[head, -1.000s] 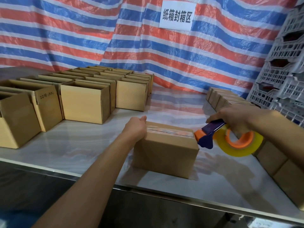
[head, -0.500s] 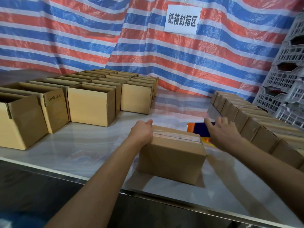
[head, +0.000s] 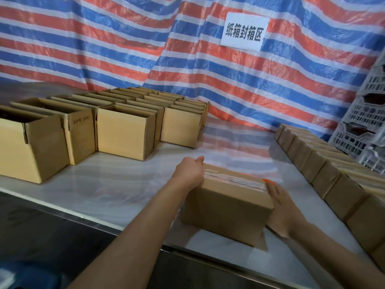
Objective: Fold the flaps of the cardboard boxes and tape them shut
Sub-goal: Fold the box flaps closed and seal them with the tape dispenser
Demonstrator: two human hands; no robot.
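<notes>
Your box [head: 225, 209] at lower centre is matt brown cardboard, with clear glossy tape [head: 233, 181] along its top seam. The tabletop [head: 108, 184] looks smooth and shiny (it mirrors the stripes behind); its front edge [head: 68, 213] looks like dull metal. The open boxes [head: 125, 134] at left are the same flat cardboard. Across the top, the tarpaulin [head: 93, 49] is crinkled woven plastic with a slight sheen, and the sign [head: 243, 31] is matt paper. The crates [head: 362, 122] at right are pale moulded plastic.

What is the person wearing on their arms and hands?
Nothing that shows. The left hand and the right hand are bare, with no gloves, rings or watch in sight. Both forearms are bare too, with no sleeves as far as the picture reaches.
</notes>
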